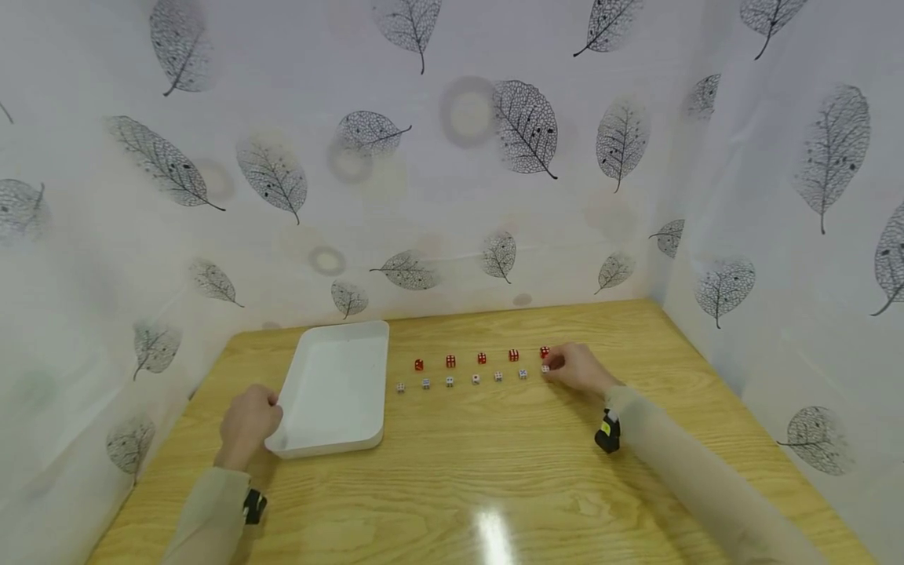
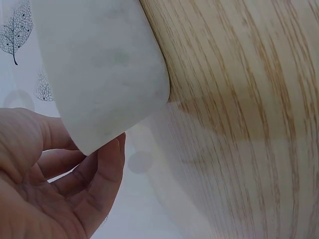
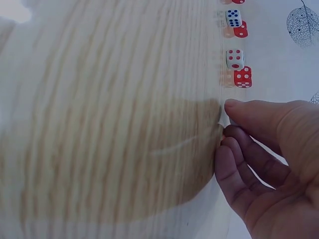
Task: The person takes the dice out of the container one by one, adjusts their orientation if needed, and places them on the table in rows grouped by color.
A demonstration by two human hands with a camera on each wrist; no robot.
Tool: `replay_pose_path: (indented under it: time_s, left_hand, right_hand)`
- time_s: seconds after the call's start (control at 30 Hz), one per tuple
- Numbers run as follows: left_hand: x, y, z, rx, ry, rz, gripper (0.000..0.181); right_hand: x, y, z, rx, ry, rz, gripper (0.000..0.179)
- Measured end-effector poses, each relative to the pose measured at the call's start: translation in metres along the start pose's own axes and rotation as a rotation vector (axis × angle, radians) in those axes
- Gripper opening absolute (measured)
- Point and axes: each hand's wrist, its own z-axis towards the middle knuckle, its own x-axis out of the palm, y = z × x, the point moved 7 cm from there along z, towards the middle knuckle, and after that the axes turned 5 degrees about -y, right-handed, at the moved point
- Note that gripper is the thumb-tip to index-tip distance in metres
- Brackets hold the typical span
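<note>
My left hand (image 1: pixel 250 424) grips the near left edge of a white tray (image 1: pixel 332 449). In the left wrist view, the fingers of that hand (image 2: pixel 75 184) curl at the tray's pale corner (image 2: pixel 107 84). At the right end of a row of small white dice, my right hand (image 1: pixel 579 369) pinches a white die (image 1: pixel 545 369) between thumb and fingers, at the table surface. A red die (image 1: pixel 544 351) lies just behind it. The right wrist view shows the fingertips of this hand (image 3: pixel 269 154) mostly hiding the pinched die.
Several red dice, one a red die (image 1: pixel 482 358), form a back row on the wooden table (image 1: pixel 452 486). Several white dice, including a white die (image 1: pixel 475 379), line up in front of them. Leaf-printed cloth (image 1: pixel 452 196) hangs behind and along both sides.
</note>
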Motion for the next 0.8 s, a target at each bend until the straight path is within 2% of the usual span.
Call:
replay_pose_path:
  time_s: [0.43,0.5,0.57,0.63,0.7,0.8]
  left_hand:
    - [-0.004,0.008,-0.003,-0.036,-0.001,0.002,0.026]
    - [-0.005,0.006,-0.004,-0.018,-0.008,0.001,0.019]
    - [-0.006,0.0,-0.003,0.017,-0.024,0.018,0.021]
    - [-0.007,-0.011,-0.002,0.063,-0.053,0.03,0.036]
    - [-0.008,-0.027,0.0,0.117,-0.104,0.047,0.051]
    - [-0.007,-0.053,0.003,0.17,-0.182,0.047,0.055]
  right_hand:
    - [0.003,0.002,0.004,-0.033,0.018,-0.005,0.014]
    - [0.004,0.002,0.004,-0.024,0.023,0.006,0.016]
    - [0.003,0.002,0.003,-0.023,0.031,0.013,0.019]
    - [0.002,0.001,0.003,-0.013,0.033,0.015,0.022]
    - [-0.001,0.0,0.001,-0.003,0.024,0.011,0.025]
    - [-0.008,0.001,-0.002,0.009,0.003,0.008,0.029]
